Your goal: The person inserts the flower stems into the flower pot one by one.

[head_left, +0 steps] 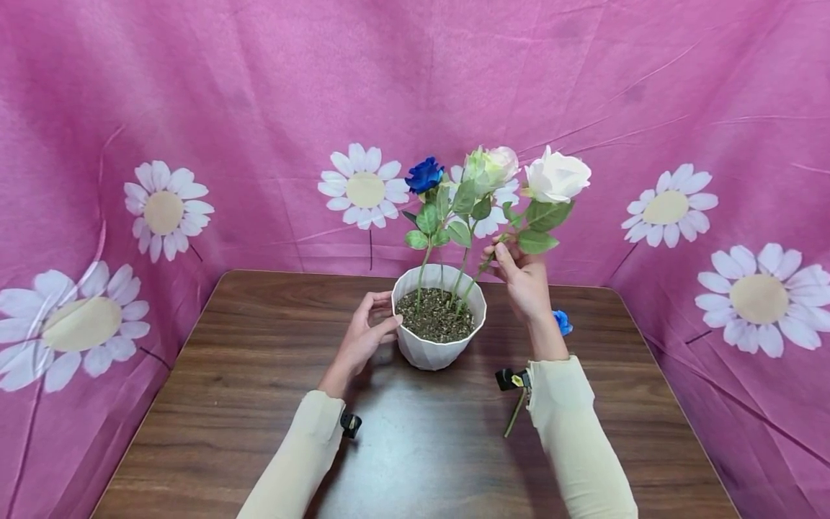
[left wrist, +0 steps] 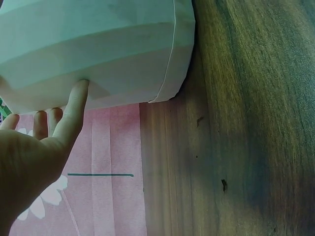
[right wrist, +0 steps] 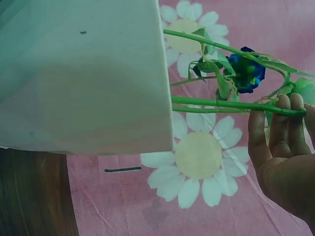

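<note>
A white faceted flowerpot [head_left: 436,355] filled with dark granular soil [head_left: 437,317] stands on the table. My left hand [head_left: 364,333] rests against its left side, the thumb fairly straight on the outer wall [left wrist: 113,73]. My right hand [head_left: 524,277] pinches the green stem [right wrist: 221,103] of a white rose [head_left: 558,176] between thumb and fingers, above the pot's right side. That stem leans to the right, its lower end in the pot. A blue rose [head_left: 424,175] and a pale green-pink rose [head_left: 491,169] also stand upright in the soil.
Another blue flower [head_left: 563,322] lies on the wooden table [head_left: 259,375], mostly hidden by my right forearm; a green stem [head_left: 514,414] shows below the wrist. Pink cloth [head_left: 272,86] printed with white daisies hangs behind and on both sides.
</note>
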A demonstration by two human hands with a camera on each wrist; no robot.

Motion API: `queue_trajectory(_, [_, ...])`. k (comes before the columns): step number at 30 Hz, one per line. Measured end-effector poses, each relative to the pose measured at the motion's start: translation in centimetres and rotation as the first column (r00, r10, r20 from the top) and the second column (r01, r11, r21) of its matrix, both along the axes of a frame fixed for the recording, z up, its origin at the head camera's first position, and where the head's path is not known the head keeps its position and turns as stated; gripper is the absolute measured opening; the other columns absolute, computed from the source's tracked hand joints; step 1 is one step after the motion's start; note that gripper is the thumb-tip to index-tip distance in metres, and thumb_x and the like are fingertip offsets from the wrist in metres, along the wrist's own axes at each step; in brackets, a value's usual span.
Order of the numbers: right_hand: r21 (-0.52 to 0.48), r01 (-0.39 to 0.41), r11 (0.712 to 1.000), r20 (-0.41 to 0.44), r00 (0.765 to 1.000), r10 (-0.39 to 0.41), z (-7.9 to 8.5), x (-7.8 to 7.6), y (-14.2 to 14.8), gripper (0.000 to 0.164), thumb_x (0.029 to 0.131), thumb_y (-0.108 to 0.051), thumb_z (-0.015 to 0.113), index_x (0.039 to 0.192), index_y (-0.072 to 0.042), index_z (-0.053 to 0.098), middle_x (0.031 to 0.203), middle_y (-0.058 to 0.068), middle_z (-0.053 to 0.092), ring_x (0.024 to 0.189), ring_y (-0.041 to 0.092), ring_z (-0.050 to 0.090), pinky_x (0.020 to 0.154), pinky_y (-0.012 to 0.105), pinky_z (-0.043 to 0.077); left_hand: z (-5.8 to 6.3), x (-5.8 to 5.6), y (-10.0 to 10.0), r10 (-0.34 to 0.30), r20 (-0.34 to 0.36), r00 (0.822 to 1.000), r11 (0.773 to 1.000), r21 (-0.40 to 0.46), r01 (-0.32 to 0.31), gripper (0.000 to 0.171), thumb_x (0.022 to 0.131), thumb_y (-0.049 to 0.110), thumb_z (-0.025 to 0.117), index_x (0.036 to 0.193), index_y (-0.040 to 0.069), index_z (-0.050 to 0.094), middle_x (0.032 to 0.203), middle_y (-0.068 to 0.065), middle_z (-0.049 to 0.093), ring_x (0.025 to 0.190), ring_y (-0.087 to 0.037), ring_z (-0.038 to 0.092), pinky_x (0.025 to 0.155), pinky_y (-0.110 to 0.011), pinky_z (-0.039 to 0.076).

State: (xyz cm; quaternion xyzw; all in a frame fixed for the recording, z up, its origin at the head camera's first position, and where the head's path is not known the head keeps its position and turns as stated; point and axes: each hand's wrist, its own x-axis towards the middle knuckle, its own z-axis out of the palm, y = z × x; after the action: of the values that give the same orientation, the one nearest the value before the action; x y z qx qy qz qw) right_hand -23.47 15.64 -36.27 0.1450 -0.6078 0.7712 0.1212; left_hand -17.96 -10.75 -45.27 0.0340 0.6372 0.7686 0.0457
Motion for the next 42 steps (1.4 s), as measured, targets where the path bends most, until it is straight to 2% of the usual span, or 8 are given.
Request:
queue_trajectory(5, [0.017,-0.005,1.0,0.008,1.0,0.004,0.0,-0.1,-0.7,0.012,0.105,-0.002,0.05,0.11,-0.001,0.061,0.091,0.004,0.069,0.084,0.017,0.067,0.083,0.035,0.06,0.1,0.0,0.0,-0.004,0.01,1.0,1.0,0.005,0.004,0.054,0.092,0.001,0.067,0.142,0.002,0.046,0.137,-0.027,0.047,0.114,-0.027,0.055,0.088,-0.053,0.058])
queue_trajectory(13, [0.024,-0.02,1.0,0.034,0.999,0.019,-0.3,-0.5,-1.3,0.014,0.106,-0.003,0.048,0.105,-0.005,0.062,0.087,0.001,0.068,0.081,0.014,0.066,0.081,0.03,0.059,0.2,0.1,0.0,-0.004,0.005,1.0,1.0,0.0,0.004,0.053,0.092,0.001,0.067,0.141,0.001,0.047,0.137,-0.028,0.047,0.114,-0.028,0.055,0.088,-0.052,0.058])
queue_trajectory(18, [0.058,0.022,0.998,0.01,1.0,-0.022,-0.8,-0.6,-1.8,0.016,0.106,-0.003,0.048,0.103,-0.007,0.063,0.085,0.001,0.067,0.078,0.013,0.067,0.078,0.027,0.059,0.1,0.1,0.0,-0.005,0.005,1.0,1.0,0.001,0.005,0.053,0.092,0.001,0.067,0.142,0.002,0.047,0.137,-0.028,0.047,0.114,-0.027,0.055,0.088,-0.053,0.058])
queue_trajectory(24, [0.148,0.077,0.986,-0.074,0.995,-0.067,-1.2,-0.6,-2.2,0.017,0.106,0.0,0.047,0.104,0.009,0.061,0.083,-0.003,0.067,0.078,0.009,0.067,0.076,0.023,0.059,0.1,0.1,0.0,-0.006,0.012,1.0,1.0,0.003,0.006,0.053,0.093,0.002,0.067,0.142,0.004,0.047,0.138,-0.027,0.047,0.117,-0.03,0.054,0.091,-0.056,0.056])
queue_trajectory(27, [0.202,0.1,0.974,-0.119,0.99,-0.077,-1.5,-0.7,-2.4,0.02,0.106,0.0,0.047,0.106,0.017,0.057,0.082,-0.006,0.066,0.078,0.007,0.066,0.076,0.021,0.058,0.1,0.1,0.0,-0.007,0.005,1.0,1.0,0.003,0.007,0.054,0.092,0.002,0.067,0.142,0.003,0.047,0.139,-0.027,0.047,0.119,-0.033,0.052,0.089,-0.053,0.057])
queue_trajectory(30, [0.229,0.124,0.965,-0.147,0.985,-0.092,-1.8,-0.7,-2.6,0.022,0.106,0.0,0.047,0.107,0.021,0.055,0.08,-0.008,0.065,0.076,0.005,0.065,0.075,0.019,0.058,0.1,0.1,0.0,-0.008,0.003,1.0,1.0,0.001,0.008,0.054,0.092,0.002,0.067,0.142,0.003,0.047,0.139,-0.027,0.047,0.12,-0.034,0.052,0.087,-0.049,0.059])
queue_trajectory(37, [0.17,0.124,0.978,-0.195,0.977,-0.09,-2.9,-0.4,-3.0,0.019,0.104,0.006,0.045,0.102,0.023,0.053,0.077,-0.002,0.063,0.071,0.008,0.062,0.071,0.019,0.056,0.1,0.1,0.0,-0.011,0.004,1.0,1.0,0.0,0.011,0.054,0.093,0.002,0.067,0.142,0.003,0.047,0.139,-0.027,0.047,0.117,-0.03,0.053,0.086,-0.045,0.06])
queue_trajectory(42, [0.093,0.111,0.989,-0.197,0.976,-0.091,-3.3,-0.4,-3.3,0.016,0.104,0.007,0.044,0.097,0.014,0.057,0.077,0.0,0.062,0.071,0.008,0.061,0.069,0.019,0.057,0.1,0.1,-0.1,-0.011,0.001,1.0,1.0,-0.001,0.012,0.054,0.093,0.002,0.067,0.143,0.003,0.046,0.139,-0.028,0.046,0.118,-0.03,0.053,0.085,-0.044,0.06])
